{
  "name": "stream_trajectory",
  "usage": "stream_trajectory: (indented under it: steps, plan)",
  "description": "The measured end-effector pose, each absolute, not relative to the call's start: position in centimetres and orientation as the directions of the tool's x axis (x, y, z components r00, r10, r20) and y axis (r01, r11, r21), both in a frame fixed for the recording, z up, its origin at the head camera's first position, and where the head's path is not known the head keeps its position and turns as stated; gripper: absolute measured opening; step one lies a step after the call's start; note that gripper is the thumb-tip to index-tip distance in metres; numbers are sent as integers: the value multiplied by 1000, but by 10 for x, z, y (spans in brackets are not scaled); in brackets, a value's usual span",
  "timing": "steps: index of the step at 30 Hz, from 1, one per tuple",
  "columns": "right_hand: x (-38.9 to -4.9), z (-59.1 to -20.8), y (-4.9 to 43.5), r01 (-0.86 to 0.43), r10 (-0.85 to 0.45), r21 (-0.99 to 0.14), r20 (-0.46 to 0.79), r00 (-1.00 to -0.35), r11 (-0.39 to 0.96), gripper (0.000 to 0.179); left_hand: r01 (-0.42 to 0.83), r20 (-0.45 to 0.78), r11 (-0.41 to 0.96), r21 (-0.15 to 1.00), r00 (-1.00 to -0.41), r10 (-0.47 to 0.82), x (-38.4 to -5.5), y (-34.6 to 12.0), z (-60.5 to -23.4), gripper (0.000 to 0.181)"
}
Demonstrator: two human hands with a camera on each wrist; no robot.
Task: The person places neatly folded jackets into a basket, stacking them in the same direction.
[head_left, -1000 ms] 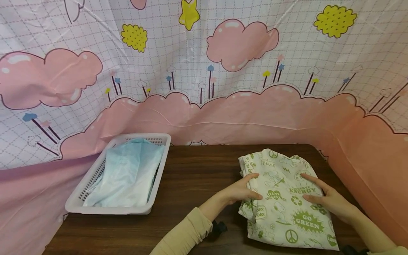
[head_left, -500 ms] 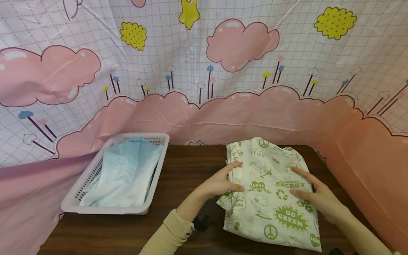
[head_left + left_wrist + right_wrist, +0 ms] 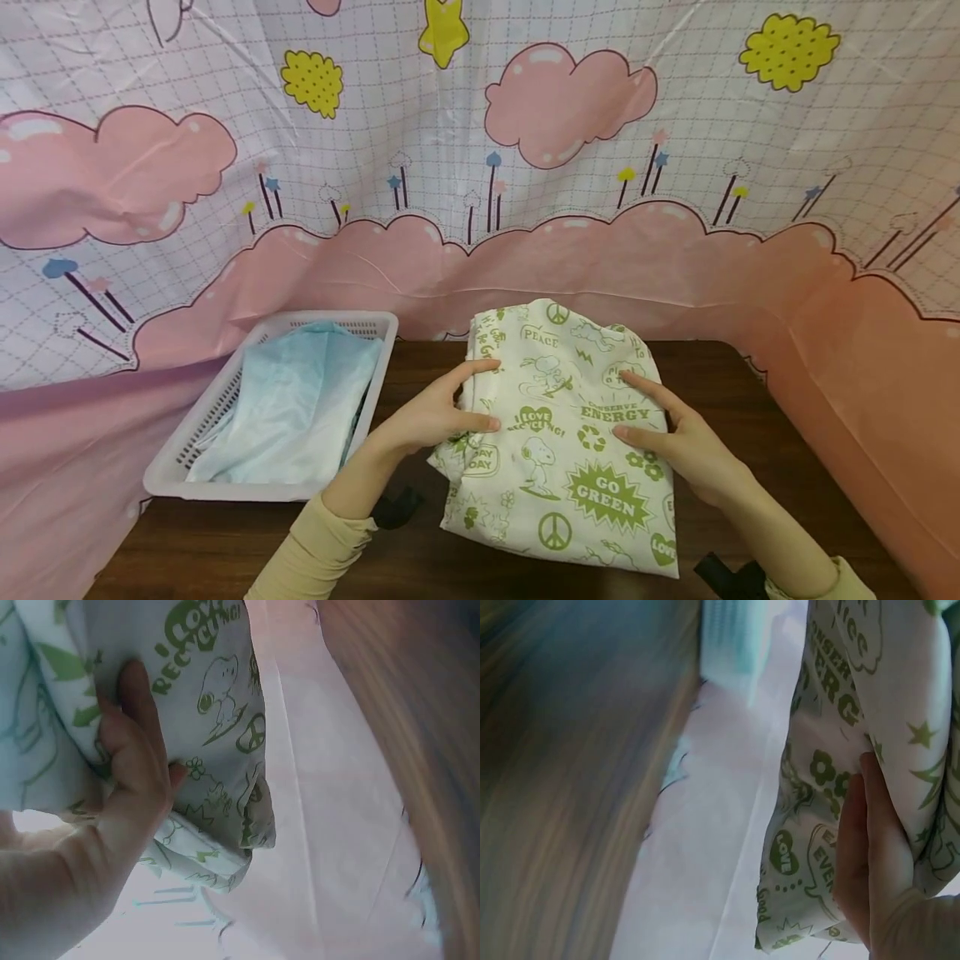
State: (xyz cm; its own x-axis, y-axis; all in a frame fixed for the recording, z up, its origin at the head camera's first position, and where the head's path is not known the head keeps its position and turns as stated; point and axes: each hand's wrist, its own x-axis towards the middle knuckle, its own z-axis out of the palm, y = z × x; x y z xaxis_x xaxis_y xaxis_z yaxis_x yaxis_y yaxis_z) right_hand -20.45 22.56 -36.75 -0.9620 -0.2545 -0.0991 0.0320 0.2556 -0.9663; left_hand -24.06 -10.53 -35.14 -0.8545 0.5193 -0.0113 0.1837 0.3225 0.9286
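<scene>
On the left side of the dark wooden table (image 3: 465, 542) stands a white plastic basket (image 3: 378, 333), and inside it lies a light blue cloth (image 3: 288, 408) that fills most of the basket. I hold a folded white cloth with green prints (image 3: 558, 442) above the middle of the table, a little to the right of the basket and apart from it. My left hand (image 3: 431, 412) grips the left edge of this printed cloth, with the thumb on top and the fingers bent around the fold. My right hand (image 3: 686, 442) holds the right side, with the thumb and one finger lying on the top. From the head view I see the whole cloth, the basket and the pink cartoon curtain (image 3: 525, 167) behind the table. The left wrist view shows what the head view hides: my fingers (image 3: 139, 712) curl under the cloth and some loose layers hang down below them. The right wrist view shows my right fingers (image 3: 874, 840) under the cloth too, pressing into its fold, and far behind, blurred, the basket with something blue.
</scene>
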Motion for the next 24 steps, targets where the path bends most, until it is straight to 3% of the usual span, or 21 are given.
stream_trajectory:
  steps: [8,16,24]
  plan:
    - [-214,-358,182,11,-317,-985,-66,-946,173,82,204,-39,434,878,-871,489,-239,-151,-333,80]
    - [-227,-360,136,-45,-342,-984,-17,-940,172,78,163,-91,504,848,-893,441,-242,-196,-327,82]
    - [-247,-370,83,-1,-353,-997,-25,-935,72,75,118,-94,547,829,-934,344,-243,-239,-326,82]
